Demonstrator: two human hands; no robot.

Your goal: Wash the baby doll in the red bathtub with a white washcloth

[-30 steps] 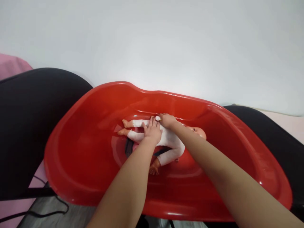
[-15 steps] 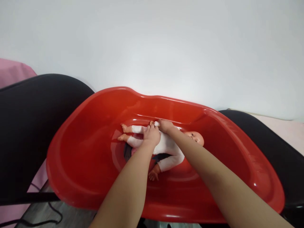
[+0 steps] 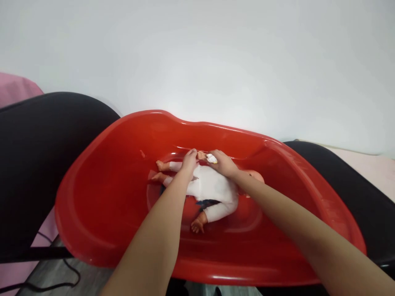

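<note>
A baby doll (image 3: 212,189) in a white one-piece suit lies in the bottom of a red plastic tub (image 3: 101,197), head to the right and bare feet to the left. My left hand (image 3: 189,161) rests on the doll's far side near its hip, fingers curled over the small far hand. My right hand (image 3: 222,163) is closed in a pinch on the white sleeve cuff (image 3: 211,158) of the doll's far arm. The doll's near arm sticks out toward me, its hand bare. My right forearm hides part of the head.
Black padded seats stand under the tub at the left (image 3: 40,160) and the right (image 3: 345,176). A plain white wall rises behind. Pink fabric (image 3: 15,88) shows at the far left. A black cable (image 3: 52,279) lies on the grey floor below.
My left hand has slid from the doll's belly up to its far side. My right hand has lifted slightly with the sleeve cuff. More of the white torso shows.
</note>
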